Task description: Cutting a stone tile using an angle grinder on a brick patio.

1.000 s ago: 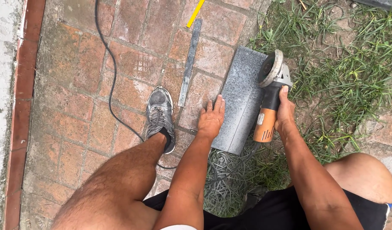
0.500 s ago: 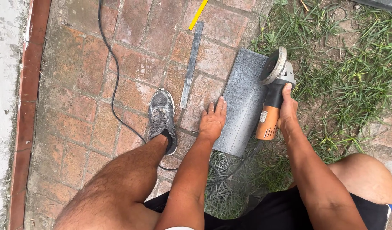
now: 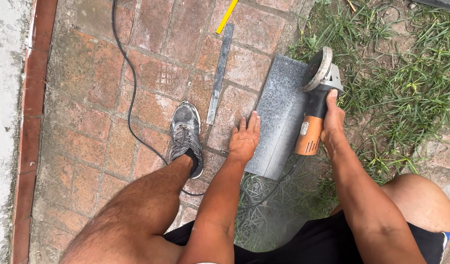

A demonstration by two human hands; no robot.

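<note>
**Me:** Slab, grey and speckled, lies flat where the brick paving meets the grass, its far end by the grass and its near corner over the weeds. It's the biggest thing in front of me.

**Mate:** And the hands?

**Me:** Left hand is spread flat, fingers open, palm on the slab's left edge and the brick beside it, pinning it. It grips nothing. Right hand is wrapped tight round the orange body of the grinder, thumb along the top.

**Mate:** Where's the disc?

**Me:** Disc sits at the slab's far right edge, tilted, guard outward toward the grass. I can't tell whether it touches the stone or whether it's spinning.

**Mate:** So which step is this?

**Me:** I'd say lining up along the right edge, slab held down, tool poised at the far corner. The next move, as I judge it, calls for a steady grip, the disc kept on the edge line, and my left fingers well away from it.

**Mate:** Anything else around?

**Me:** My shoe is planted on the brick left of the hand. A metal bar lies just beyond it, a yellow strip past its far end, and a black cable runs down the paving past the shoe.
</note>
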